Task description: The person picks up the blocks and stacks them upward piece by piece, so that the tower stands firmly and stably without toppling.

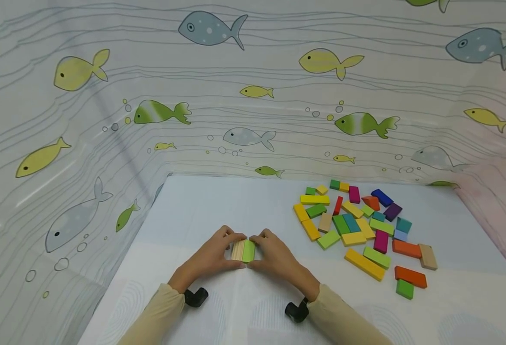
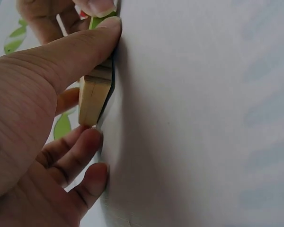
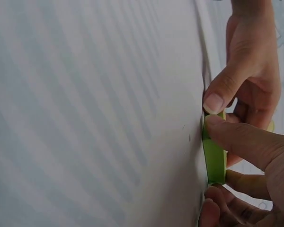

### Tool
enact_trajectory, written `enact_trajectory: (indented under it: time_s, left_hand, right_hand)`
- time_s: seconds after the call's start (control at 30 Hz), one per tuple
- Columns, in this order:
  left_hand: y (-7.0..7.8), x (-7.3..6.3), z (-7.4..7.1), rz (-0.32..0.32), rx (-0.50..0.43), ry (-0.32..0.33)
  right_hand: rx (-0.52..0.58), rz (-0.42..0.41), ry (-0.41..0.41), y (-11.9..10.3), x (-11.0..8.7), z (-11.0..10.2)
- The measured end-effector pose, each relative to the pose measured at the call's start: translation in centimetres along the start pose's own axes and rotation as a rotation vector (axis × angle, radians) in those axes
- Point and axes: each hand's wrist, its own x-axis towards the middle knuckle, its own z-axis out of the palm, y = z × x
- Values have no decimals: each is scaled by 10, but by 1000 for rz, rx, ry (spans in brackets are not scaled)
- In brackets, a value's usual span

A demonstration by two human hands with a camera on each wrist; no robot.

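Note:
Two wooden blocks lie side by side on the white table: a plain wood block (image 1: 237,250) on the left and a light green block (image 1: 248,251) touching it on the right. My left hand (image 1: 211,252) pinches the plain wood block between the thumb at its near end and fingers at its far end. With its thumb and fingers, my right hand (image 1: 277,255) grips the green block the same way. The left wrist view shows the plain block's end (image 2: 91,101) beneath the thumb. From the right wrist, the green block's side (image 3: 215,161) shows; both thumbs are close together.
Several coloured blocks lie loosely spread on the right of the table, including a long yellow block (image 1: 364,264), an orange block (image 1: 410,276), a green cube (image 1: 405,289) and a blue block (image 1: 382,197). A fish-patterned curtain (image 1: 210,96) stands behind and along both sides.

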Motion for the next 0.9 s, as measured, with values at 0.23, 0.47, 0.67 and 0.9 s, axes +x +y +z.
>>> enact_trajectory:
  time_s: [0.23,0.47,0.67,0.9]
  left_hand:
    - [-2,1,2,0,-24,-11]
    - [-1,3,3,-26,-11,-28]
    - [-2,2,1,-36,-68,-27]
    - [-8,3,2,-49,-130,-28]
  right_hand:
    - [107,18,-45,14,-8,-22]
    - [86,110,63,65,-22,-55]
    - [64,142,82,98,-33,-82]
    - [18,134,29,113,-35,-92]
